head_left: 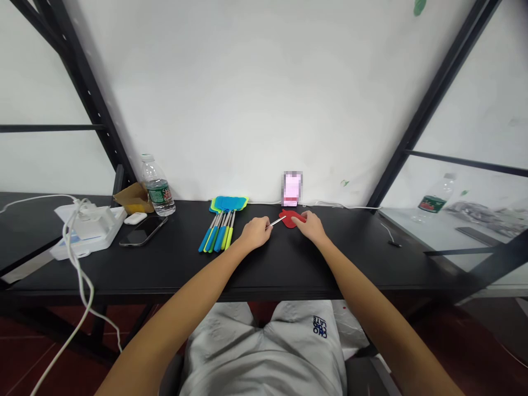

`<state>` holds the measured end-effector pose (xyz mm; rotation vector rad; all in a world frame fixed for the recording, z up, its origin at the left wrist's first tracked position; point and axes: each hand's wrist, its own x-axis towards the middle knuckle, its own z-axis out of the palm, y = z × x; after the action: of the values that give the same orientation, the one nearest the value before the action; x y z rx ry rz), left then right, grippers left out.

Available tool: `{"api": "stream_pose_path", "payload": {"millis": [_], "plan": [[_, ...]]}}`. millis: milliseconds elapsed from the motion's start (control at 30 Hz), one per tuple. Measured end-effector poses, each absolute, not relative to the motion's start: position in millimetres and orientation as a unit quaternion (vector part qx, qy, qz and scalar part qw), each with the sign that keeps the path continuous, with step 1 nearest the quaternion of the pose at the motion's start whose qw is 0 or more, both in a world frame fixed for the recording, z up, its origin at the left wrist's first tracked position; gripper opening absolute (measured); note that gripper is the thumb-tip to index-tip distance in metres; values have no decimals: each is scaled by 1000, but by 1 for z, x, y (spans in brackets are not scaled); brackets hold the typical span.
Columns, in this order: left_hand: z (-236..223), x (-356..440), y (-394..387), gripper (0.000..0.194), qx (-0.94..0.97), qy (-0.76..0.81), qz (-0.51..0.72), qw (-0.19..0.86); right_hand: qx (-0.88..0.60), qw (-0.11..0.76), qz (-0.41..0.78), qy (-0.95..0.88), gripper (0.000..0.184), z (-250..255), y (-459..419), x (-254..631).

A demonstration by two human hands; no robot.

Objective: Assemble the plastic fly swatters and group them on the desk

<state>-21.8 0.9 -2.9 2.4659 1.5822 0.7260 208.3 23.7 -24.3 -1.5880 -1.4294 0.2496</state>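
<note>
My left hand point(256, 232) is closed around the near end of a thin metal rod point(277, 222). The rod points right to a flat red piece point(290, 218), which looks like the head of a red fly swatter. My right hand point(312, 226) pinches the right side of this red piece, low over the black table. The handle end of the rod, if there is one, is hidden in my left hand. Left of my left hand lies a row of several fly swatters point(223, 223) with blue and yellow heads, metal shafts and blue, green and yellow handles.
A phone with a lit, blurred screen point(292, 188) leans against the wall behind my hands. To the left are a water bottle point(158, 187), a cardboard box point(135, 198), a dark phone point(143, 231), a white case point(135, 218) and a white power strip point(91, 228) with cables.
</note>
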Motion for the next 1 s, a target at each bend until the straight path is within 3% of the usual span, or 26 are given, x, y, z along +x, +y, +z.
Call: {"api": "stream_pose_path", "payload": {"millis": [300, 800, 1000], "plan": [[0, -22, -1, 16, 802, 556, 213, 52, -732, 235, -31, -638, 62, -26, 25, 196], [2, -21, -2, 20, 804, 560, 194, 48, -720, 145, -1, -679, 74, -19, 27, 215], [0, -22, 0, 20, 807, 554, 197, 52, -718, 66, -56, -690, 71, -18, 29, 209]]}}
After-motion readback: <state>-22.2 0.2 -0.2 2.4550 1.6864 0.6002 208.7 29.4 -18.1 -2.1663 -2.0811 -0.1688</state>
